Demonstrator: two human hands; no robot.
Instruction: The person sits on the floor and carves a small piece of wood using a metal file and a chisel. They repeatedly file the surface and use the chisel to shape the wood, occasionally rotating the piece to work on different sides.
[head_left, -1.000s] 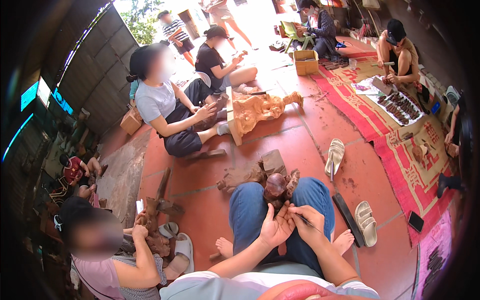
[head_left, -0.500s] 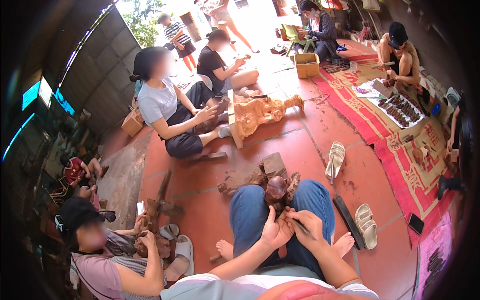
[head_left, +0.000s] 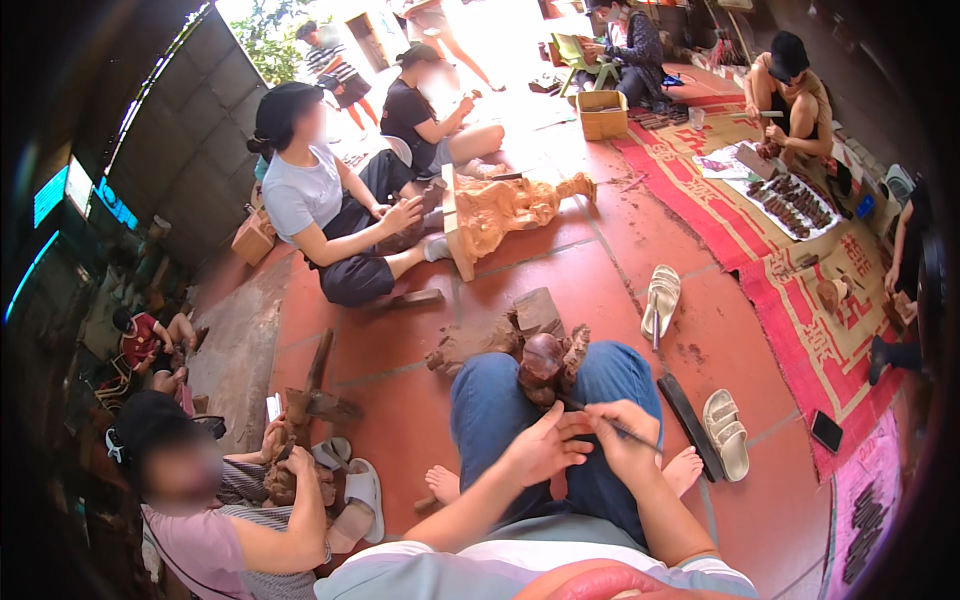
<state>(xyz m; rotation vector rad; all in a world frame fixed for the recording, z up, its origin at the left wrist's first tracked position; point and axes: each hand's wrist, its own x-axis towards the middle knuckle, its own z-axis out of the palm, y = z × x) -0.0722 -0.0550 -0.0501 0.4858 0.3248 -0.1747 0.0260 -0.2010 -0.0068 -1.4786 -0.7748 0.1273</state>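
A reddish-brown carved wooden figure (head_left: pixel 542 362) with a smooth rounded top stands between my knees. My right hand (head_left: pixel 622 440) is closed around a slim dark carving tool (head_left: pixel 640 438), whose near end sticks out past the fingers. The tool's far end points at the lower part of the carving; whether it touches the wood I cannot tell. Beside it my left hand (head_left: pixel 543 452) is open, its fingers stretched toward the right hand and the fingertips close to it. Behind the carving lie a rough brown carved piece (head_left: pixel 470 345) and a wooden block (head_left: pixel 537 311).
A dark flat bar (head_left: pixel 690 425) and beige sandals (head_left: pixel 725 435) lie right of my leg. A co-worker (head_left: pixel 185 490) carves at my left; another (head_left: pixel 315 190) sits ahead by a large golden-brown statue (head_left: pixel 515 215). A red mat (head_left: pixel 790 370) carries a phone (head_left: pixel 826 432).
My left hand has turned from palm up to fingers stretched sideways. My right hand has shifted, with the tool now angled toward the carving. The whole view has shifted slightly.
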